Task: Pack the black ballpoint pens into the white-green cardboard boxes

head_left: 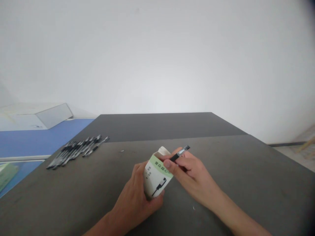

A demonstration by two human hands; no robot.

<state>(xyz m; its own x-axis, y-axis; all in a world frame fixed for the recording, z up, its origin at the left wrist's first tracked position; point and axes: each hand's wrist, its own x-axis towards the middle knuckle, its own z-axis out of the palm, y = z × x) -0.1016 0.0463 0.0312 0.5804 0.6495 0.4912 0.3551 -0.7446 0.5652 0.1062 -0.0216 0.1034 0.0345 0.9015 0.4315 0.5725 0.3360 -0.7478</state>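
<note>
- Lower centre of the frame: left hand (pixel 134 200), grip closed, fingers and palm wrapped round the lower part of a white-and-green cardboard box (pixel 155 175). Box tilted, open end up and away, printed with a green band, dark characters and a small black pen drawing.
- Just right of the box: right hand (pixel 193 172), grip pinched shut, thumb and fingers holding a black pen (pixel 178 154) with a silver-toned end pointing up and right. Fingertips (pixel 167 164) at the box's open end.
- Upper left of the hands: row of pens (pixel 76 150), lying side by side, well apart from both hands, on the dark grey surface (pixel 221 186).
- Far left: blue panel (pixel 36 141), with a pale angular slab (pixel 52 116) beyond it and a pale green packet (pixel 6 175) at the frame's edge.
</note>
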